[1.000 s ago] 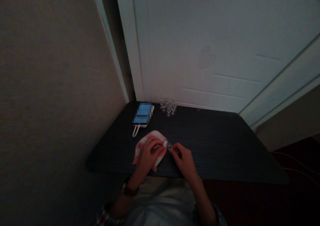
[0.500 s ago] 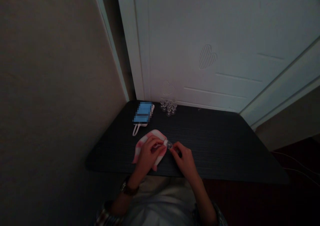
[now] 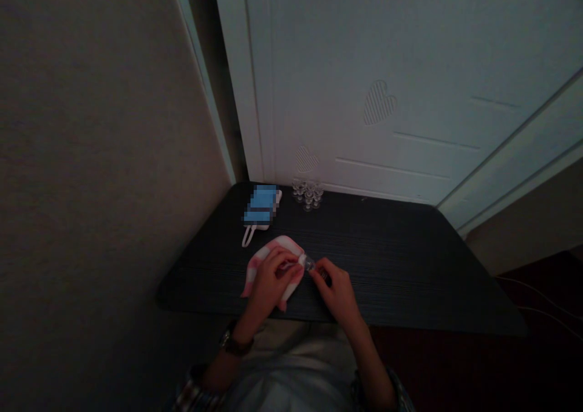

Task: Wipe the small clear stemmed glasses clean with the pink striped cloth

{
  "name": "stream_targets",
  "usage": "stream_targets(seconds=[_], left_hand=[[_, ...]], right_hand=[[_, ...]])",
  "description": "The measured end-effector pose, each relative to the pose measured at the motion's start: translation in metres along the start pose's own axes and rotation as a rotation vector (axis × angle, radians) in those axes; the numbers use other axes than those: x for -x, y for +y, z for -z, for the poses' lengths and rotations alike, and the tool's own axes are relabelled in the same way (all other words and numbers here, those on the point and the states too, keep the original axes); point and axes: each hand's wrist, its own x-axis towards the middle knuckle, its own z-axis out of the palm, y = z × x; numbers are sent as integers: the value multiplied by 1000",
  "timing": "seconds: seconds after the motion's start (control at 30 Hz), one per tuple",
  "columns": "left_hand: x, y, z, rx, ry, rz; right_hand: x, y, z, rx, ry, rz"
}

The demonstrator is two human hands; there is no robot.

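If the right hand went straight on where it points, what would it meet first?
The glass in the right hand; beyond it, probably the cloth in the left hand, though depth is unclear.

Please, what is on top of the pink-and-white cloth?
The left hand is over the pink-and-white cloth; a small clear glass is at the cloth's right edge. The part beneath the hand is hidden.

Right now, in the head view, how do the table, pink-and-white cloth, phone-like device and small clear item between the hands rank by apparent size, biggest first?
1. Table
2. Pink-and-white cloth, partly covered
3. Phone-like device
4. Small clear item, partly hidden, judged by what shows
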Motion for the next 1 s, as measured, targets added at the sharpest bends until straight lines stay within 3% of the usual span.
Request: stream_targets(seconds=[1.0], left_hand=[[-1,2,0,-7,3,4]], right_hand=[[0,1,0,-2,-3,-4]])
